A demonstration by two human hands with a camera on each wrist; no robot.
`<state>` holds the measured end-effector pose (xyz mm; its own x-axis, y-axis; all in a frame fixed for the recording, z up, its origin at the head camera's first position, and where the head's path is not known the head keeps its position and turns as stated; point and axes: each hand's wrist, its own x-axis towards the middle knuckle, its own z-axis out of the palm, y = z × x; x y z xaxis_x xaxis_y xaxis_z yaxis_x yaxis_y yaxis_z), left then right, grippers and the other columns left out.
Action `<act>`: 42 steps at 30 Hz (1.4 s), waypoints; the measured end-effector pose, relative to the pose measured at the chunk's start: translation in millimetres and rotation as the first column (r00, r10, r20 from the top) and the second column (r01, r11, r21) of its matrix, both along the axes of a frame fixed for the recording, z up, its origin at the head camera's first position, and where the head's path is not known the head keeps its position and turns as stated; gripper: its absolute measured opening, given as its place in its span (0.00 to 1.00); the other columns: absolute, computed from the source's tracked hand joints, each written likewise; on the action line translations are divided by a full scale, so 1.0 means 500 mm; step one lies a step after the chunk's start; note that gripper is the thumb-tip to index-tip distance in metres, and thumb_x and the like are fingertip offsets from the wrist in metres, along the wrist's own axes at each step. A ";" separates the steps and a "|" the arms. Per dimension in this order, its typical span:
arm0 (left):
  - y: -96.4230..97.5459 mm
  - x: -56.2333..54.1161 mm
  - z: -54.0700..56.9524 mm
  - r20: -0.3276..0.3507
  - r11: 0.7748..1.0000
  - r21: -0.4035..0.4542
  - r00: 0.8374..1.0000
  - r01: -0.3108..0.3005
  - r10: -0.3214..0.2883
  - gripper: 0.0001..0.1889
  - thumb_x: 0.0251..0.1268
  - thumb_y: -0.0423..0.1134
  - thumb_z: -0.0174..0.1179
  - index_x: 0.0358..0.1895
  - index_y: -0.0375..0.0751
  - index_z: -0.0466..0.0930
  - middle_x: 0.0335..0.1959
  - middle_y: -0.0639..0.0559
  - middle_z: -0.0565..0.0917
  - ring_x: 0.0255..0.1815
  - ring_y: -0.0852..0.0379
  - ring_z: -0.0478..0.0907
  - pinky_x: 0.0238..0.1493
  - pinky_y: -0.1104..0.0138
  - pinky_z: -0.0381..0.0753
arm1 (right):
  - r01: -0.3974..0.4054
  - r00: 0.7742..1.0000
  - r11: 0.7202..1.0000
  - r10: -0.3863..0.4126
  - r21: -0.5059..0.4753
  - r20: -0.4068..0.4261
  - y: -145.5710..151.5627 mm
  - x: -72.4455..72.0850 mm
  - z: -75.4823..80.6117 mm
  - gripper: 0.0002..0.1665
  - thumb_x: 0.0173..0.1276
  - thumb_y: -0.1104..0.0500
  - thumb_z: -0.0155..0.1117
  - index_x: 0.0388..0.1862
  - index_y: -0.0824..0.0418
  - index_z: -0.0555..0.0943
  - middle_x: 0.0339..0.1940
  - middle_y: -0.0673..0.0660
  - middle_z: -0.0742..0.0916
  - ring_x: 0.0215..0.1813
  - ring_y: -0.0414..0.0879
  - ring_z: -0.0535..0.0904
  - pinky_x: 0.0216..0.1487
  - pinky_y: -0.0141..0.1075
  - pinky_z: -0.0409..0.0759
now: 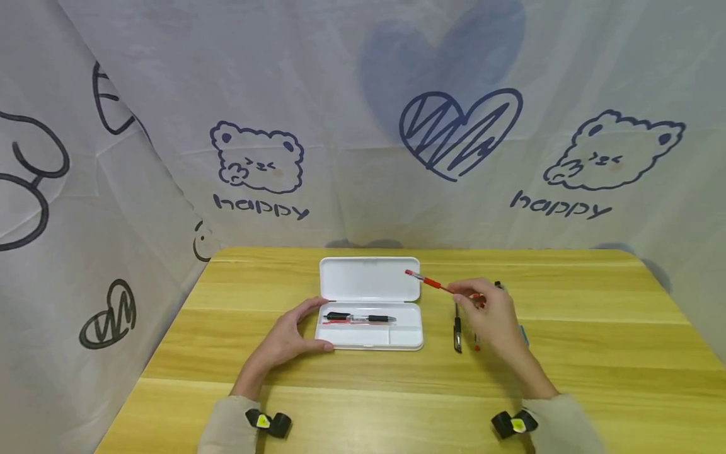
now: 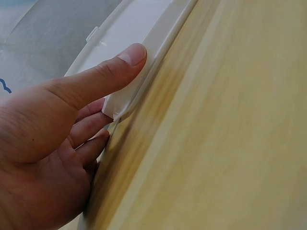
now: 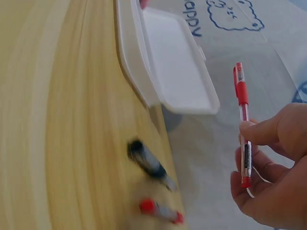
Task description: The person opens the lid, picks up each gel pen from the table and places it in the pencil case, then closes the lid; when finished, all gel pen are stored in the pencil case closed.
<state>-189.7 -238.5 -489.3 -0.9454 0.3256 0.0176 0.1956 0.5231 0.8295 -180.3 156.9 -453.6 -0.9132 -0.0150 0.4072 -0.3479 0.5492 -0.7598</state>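
In the head view, an open white plastic pencil case [image 1: 407,338] lies on the wood-grained surface [image 1: 368,410]. The left hand [image 1: 289,337] grips the case's left end, thumb at its near edge and fingers toward its hinge. To the right of the case, the right hand [image 1: 492,318] pinches a slim clear-barrelled pen with red fittings [image 1: 432,283], whose far end shows across the case's raised lid [image 1: 368,277]. If lowered at this slant, the pen could knock the lid or catch the case's rim. Inside the case, a black-and-clear pen [image 1: 371,318] lies along the back compartment with something red beside it; a second pen dropped on top could roll forward or sit too high for the lid to close.

In the left wrist view, the thumb presses over the case's edge, the other fingers curled about its corner; a loose grip there would let a bump turn the case.

In the right wrist view, thumb and fingers are clamped on the red pen's lower barrel, leaving its upper length free, so a slight touch could swivel it. Two blurred pens lie beyond the case's right end, where a low sweep could scatter them.
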 end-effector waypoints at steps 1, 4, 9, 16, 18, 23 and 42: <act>0.000 0.000 0.000 -0.001 1.000 0.002 1.000 0.000 0.000 0.47 0.46 0.46 0.84 0.73 0.47 0.71 0.76 0.47 0.70 0.80 0.44 0.57 0.79 0.45 0.53 | -0.004 1.000 1.000 0.004 -0.008 0.001 -0.010 -0.003 -0.001 0.09 0.69 0.68 0.70 0.46 0.61 0.89 0.40 0.55 0.88 0.39 0.49 0.82 0.32 0.29 0.79; -0.001 0.001 0.000 -0.005 1.000 0.008 1.000 0.007 -0.007 0.47 0.46 0.45 0.84 0.73 0.45 0.71 0.76 0.46 0.70 0.80 0.43 0.57 0.79 0.45 0.53 | -0.015 1.000 0.999 0.015 -0.036 0.001 -0.041 -0.013 -0.004 0.07 0.68 0.68 0.72 0.44 0.60 0.90 0.38 0.54 0.89 0.38 0.50 0.82 0.30 0.30 0.77; -0.001 0.001 0.001 -0.002 0.999 0.028 1.000 0.015 -0.015 0.47 0.46 0.43 0.84 0.73 0.45 0.71 0.76 0.46 0.70 0.80 0.44 0.57 0.79 0.45 0.52 | -0.032 0.999 0.994 0.036 -0.106 0.040 -0.093 -0.026 -0.008 0.06 0.66 0.67 0.73 0.41 0.59 0.91 0.38 0.53 0.90 0.39 0.47 0.82 0.31 0.31 0.76; 0.002 -0.002 -0.004 0.008 1.000 0.024 1.000 0.012 -0.012 0.47 0.46 0.45 0.84 0.73 0.46 0.71 0.76 0.46 0.70 0.80 0.44 0.57 0.79 0.45 0.52 | -0.027 0.997 0.993 0.036 -0.113 0.075 -0.150 -0.040 -0.035 0.05 0.64 0.68 0.75 0.37 0.60 0.91 0.37 0.54 0.90 0.39 0.47 0.82 0.36 0.31 0.77; 0.002 -0.002 -0.004 0.012 1.000 0.024 1.000 0.011 -0.012 0.47 0.46 0.45 0.84 0.73 0.47 0.71 0.76 0.47 0.70 0.80 0.44 0.56 0.79 0.44 0.52 | -0.028 0.996 0.993 0.038 -0.118 0.080 -0.163 -0.043 -0.042 0.06 0.63 0.69 0.75 0.35 0.59 0.91 0.35 0.53 0.90 0.38 0.46 0.82 0.36 0.32 0.77; 0.001 -0.002 -0.004 0.014 1.000 0.024 1.000 0.006 -0.006 0.46 0.47 0.45 0.84 0.73 0.48 0.71 0.76 0.47 0.70 0.80 0.44 0.57 0.79 0.44 0.52 | -0.047 0.993 0.991 0.060 -0.121 0.103 -0.193 -0.049 -0.056 0.07 0.61 0.69 0.76 0.33 0.57 0.91 0.33 0.53 0.90 0.37 0.45 0.82 0.38 0.36 0.79; 0.001 0.000 0.000 0.007 1.000 0.002 1.000 -0.005 0.005 0.47 0.46 0.46 0.84 0.73 0.45 0.71 0.75 0.46 0.71 0.80 0.44 0.58 0.79 0.45 0.54 | -0.069 0.991 0.984 0.049 0.164 0.124 -0.247 -0.051 -0.064 0.07 0.63 0.65 0.77 0.34 0.53 0.92 0.38 0.50 0.91 0.49 0.50 0.84 0.51 0.49 0.71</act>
<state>-189.9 -238.1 -489.1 -0.9470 0.3211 0.0112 0.1870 0.5223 0.8320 -205.9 33.6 -485.4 -0.9505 -0.1288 0.2827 -0.2958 0.6535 -0.6968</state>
